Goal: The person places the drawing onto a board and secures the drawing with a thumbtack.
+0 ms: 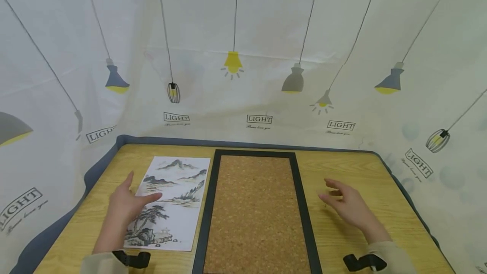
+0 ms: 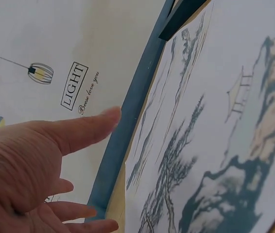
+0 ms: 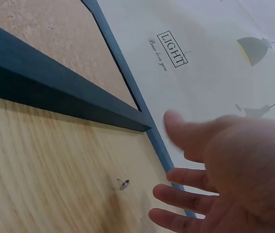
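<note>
A white sheet with a printed ink landscape point(image 1: 181, 219) lies on the table, left of a black-framed cork board point(image 1: 256, 210). My left hand point(image 1: 125, 202) hovers by the sheet's left edge, thumb stretched out over the paper and nothing held. In the left wrist view that hand point(image 2: 35, 165) has its fingers apart, beside the painting point(image 2: 225, 160). To the right of the board, my right hand point(image 1: 348, 206) is above the table with loosely bent, empty fingers. Below its fingers, in the right wrist view, a small pin-like piece point(image 3: 123, 184) lies on the wood.
The wooden table point(image 1: 342, 164) has a blue-grey edge strip point(image 1: 247, 143) along its back and sides. Behind it hangs a pale cloth point(image 1: 205, 24) printed with lamps. Each wrist wears a black strap mount point(image 1: 365, 262). The board's raised frame point(image 3: 64, 90) stands above the tabletop.
</note>
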`<state>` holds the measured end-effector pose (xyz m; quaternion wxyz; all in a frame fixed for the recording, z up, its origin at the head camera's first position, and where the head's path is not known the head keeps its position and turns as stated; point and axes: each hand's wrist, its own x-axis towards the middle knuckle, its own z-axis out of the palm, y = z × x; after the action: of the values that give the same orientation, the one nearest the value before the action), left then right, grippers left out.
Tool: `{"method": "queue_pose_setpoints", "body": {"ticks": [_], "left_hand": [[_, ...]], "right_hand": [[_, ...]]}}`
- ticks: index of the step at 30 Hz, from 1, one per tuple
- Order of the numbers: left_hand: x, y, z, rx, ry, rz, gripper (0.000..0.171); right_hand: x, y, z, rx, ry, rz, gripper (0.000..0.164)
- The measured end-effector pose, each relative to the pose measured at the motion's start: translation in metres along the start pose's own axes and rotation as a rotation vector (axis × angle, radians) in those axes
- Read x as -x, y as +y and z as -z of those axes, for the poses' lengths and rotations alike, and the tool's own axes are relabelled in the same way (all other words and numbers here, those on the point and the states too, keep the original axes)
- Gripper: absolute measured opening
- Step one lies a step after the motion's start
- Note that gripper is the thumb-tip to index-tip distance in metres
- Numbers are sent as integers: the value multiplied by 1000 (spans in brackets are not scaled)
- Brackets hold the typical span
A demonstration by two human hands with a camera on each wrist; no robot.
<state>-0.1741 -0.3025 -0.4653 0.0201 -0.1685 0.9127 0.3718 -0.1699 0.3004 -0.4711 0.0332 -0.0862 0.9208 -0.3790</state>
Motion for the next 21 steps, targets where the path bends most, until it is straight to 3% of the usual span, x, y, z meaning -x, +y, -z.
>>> {"method": "queue_pose_setpoints", "body": {"ticks": [10, 21], "left_hand": [[4, -10, 1, -13, 63, 108, 127], [8, -19, -3, -51, 33, 160, 108]], "right_hand": [[-1, 20, -8, -19, -42, 41, 45], [0, 26, -19, 10, -2, -24, 22]]}}
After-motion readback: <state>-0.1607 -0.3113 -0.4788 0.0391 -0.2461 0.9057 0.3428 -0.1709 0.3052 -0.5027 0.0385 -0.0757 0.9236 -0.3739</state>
